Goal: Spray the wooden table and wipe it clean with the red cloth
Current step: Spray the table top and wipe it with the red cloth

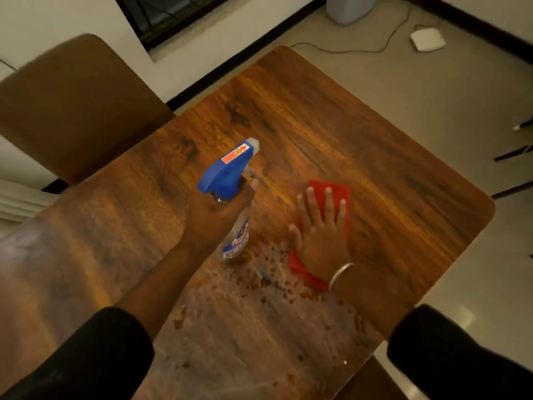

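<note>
My left hand (215,216) is shut around a clear spray bottle (238,238) with a blue trigger head, held above the middle of the wooden table (389,174), its nozzle pointing away from me. My right hand (323,235) lies flat with spread fingers on the red cloth (344,192), pressing it onto the tabletop to the right of the bottle. Droplets and a dull wet film (268,281) cover the wood between and in front of my hands.
A brown chair back (75,105) stands at the table's far left side. On the floor beyond the table are a white flat device (427,39) with a cable and a grey bin (350,8). The table's right edge drops to tiled floor.
</note>
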Demonstrator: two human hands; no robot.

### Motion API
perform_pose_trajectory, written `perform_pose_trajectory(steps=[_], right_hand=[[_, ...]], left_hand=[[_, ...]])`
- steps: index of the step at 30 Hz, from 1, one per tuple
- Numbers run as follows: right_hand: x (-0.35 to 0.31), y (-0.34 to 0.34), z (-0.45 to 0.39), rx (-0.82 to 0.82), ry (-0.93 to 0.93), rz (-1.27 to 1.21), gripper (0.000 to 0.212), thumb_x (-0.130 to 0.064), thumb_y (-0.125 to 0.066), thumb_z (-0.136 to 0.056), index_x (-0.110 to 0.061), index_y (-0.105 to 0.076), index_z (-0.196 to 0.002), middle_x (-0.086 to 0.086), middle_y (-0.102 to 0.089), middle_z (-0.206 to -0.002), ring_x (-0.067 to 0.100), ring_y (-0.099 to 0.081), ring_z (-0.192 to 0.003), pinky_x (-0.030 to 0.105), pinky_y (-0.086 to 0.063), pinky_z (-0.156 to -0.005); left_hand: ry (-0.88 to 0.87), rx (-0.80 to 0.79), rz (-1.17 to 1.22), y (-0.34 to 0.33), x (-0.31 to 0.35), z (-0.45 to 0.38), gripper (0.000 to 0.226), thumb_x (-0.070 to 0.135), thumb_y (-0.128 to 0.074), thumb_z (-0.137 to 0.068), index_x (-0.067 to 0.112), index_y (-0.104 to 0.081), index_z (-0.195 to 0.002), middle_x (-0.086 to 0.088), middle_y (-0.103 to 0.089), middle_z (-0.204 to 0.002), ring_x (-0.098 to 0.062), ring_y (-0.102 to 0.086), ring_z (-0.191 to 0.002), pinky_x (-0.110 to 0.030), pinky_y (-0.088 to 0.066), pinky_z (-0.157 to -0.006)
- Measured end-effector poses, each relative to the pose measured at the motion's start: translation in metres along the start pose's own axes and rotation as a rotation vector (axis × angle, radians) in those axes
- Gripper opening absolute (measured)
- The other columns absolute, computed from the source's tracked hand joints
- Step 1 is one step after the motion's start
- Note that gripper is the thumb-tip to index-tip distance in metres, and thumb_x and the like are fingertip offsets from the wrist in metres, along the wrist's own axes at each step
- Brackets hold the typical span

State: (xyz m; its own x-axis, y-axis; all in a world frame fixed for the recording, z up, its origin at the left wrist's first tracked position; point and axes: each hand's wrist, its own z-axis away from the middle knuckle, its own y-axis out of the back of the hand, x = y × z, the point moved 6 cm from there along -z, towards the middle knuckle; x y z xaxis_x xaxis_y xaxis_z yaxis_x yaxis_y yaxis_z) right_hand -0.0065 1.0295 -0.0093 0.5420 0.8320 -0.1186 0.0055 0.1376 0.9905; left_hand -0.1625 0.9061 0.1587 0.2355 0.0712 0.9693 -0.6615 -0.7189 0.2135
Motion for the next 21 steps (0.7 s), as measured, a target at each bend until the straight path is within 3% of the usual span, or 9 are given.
perform_pose_trajectory(steps=[3, 4, 7, 9, 11, 13, 16, 18, 21], right_hand=[[-0.028, -0.012, 0.042, -0.033, 0.336, 0.01, 0.068, -0.053, -0.037, -0.108, -0.022, -0.027, -0.168, 0.004, -0.013, -0.178, 0.038, -0.004, -0.164, 0.068, -0.016, -0.127], [-0.02, -0.013, 0.048, -0.035, 0.389, 0.017, 0.067, -0.052, -0.036, -0.109, -0.024, -0.023, -0.169, 0.001, -0.01, -0.179, 0.035, -0.004, -0.165, 0.065, -0.016, -0.128], [0.019, -0.004, 0.027, -0.035, 0.292, 0.042, 0.069, -0.051, -0.035, -0.107, -0.027, -0.018, -0.17, -0.001, -0.009, -0.179, 0.031, -0.007, -0.165, 0.065, -0.023, -0.126], [0.032, 0.004, -0.008, -0.024, 0.11, 0.044, 0.07, -0.052, -0.032, -0.106, -0.024, -0.023, -0.169, 0.003, -0.011, -0.178, 0.034, -0.011, -0.164, 0.067, -0.023, -0.125], [0.017, 0.01, -0.045, -0.016, -0.043, 0.027, 0.071, -0.052, -0.027, -0.105, -0.02, -0.028, -0.168, 0.008, -0.016, -0.177, 0.038, -0.012, -0.163, 0.068, -0.016, -0.127], [-0.013, 0.009, -0.065, -0.029, -0.102, 0.018, 0.072, -0.053, -0.027, -0.104, -0.018, -0.028, -0.167, 0.01, -0.018, -0.177, 0.041, -0.009, -0.163, 0.067, -0.009, -0.128], [-0.06, -0.001, -0.057, -0.007, 0.05, 0.021, 0.069, -0.051, -0.031, -0.106, -0.019, -0.029, -0.167, 0.007, -0.02, -0.176, 0.04, -0.008, -0.164, 0.066, -0.008, -0.128], [-0.083, -0.013, -0.021, -0.019, 0.248, 0.039, 0.067, -0.051, -0.033, -0.107, -0.023, -0.027, -0.168, 0.003, -0.02, -0.177, 0.037, -0.009, -0.164, 0.067, -0.013, -0.127], [-0.073, -0.019, 0.034, -0.06, 0.432, 0.052, 0.066, -0.054, -0.026, -0.109, -0.028, -0.018, -0.17, -0.003, -0.012, -0.178, 0.031, -0.007, -0.165, 0.065, -0.018, -0.127]], left_hand=[[-0.03, 0.038, -0.043, 0.019, -0.006, 0.01, 0.005, 0.008, -0.066, -0.091, 0.012, -0.066, -0.092, -0.003, -0.067, -0.074, -0.019, -0.068, -0.071, -0.03, -0.058, -0.074], [-0.021, 0.068, -0.055, 0.027, -0.009, 0.013, 0.02, 0.007, -0.066, -0.089, 0.026, -0.067, -0.089, 0.005, -0.069, -0.073, -0.009, -0.068, -0.069, -0.021, -0.056, -0.071], [0.014, 0.119, -0.056, 0.056, -0.013, 0.027, 0.032, 0.007, -0.068, -0.086, 0.039, -0.068, -0.083, 0.016, -0.069, -0.072, 0.002, -0.066, -0.068, -0.01, -0.052, -0.067], [0.039, 0.15, -0.041, 0.076, -0.017, 0.036, 0.024, 0.009, -0.068, -0.085, 0.033, -0.068, -0.086, 0.008, -0.07, -0.073, -0.003, -0.068, -0.068, -0.015, -0.056, -0.068], [0.063, 0.184, -0.01, 0.096, -0.021, 0.041, 0.014, 0.002, -0.066, -0.087, 0.015, -0.066, -0.093, -0.004, -0.069, -0.078, -0.016, -0.069, -0.073, -0.031, -0.06, -0.074], [0.074, 0.2, -0.001, 0.106, -0.022, 0.046, 0.011, 0.0, -0.065, -0.088, 0.006, -0.063, -0.097, -0.009, -0.067, -0.081, -0.021, -0.069, -0.076, -0.036, -0.06, -0.076], [0.08, 0.221, 0.031, 0.11, -0.022, 0.056, 0.011, 0.003, -0.069, -0.088, 0.001, -0.063, -0.097, -0.011, -0.067, -0.08, -0.02, -0.068, -0.073, -0.033, -0.059, -0.072], [0.074, 0.215, 0.033, 0.11, -0.02, 0.059, 0.023, 0.015, -0.071, -0.085, -0.003, -0.062, -0.095, -0.02, -0.065, -0.079, -0.031, -0.066, -0.072, -0.039, -0.057, -0.071], [0.114, 0.16, -0.021, 0.12, -0.022, 0.066, 0.022, 0.022, -0.071, -0.085, 0.003, -0.065, -0.094, -0.019, -0.065, -0.077, -0.035, -0.065, -0.072, -0.043, -0.056, -0.07]])
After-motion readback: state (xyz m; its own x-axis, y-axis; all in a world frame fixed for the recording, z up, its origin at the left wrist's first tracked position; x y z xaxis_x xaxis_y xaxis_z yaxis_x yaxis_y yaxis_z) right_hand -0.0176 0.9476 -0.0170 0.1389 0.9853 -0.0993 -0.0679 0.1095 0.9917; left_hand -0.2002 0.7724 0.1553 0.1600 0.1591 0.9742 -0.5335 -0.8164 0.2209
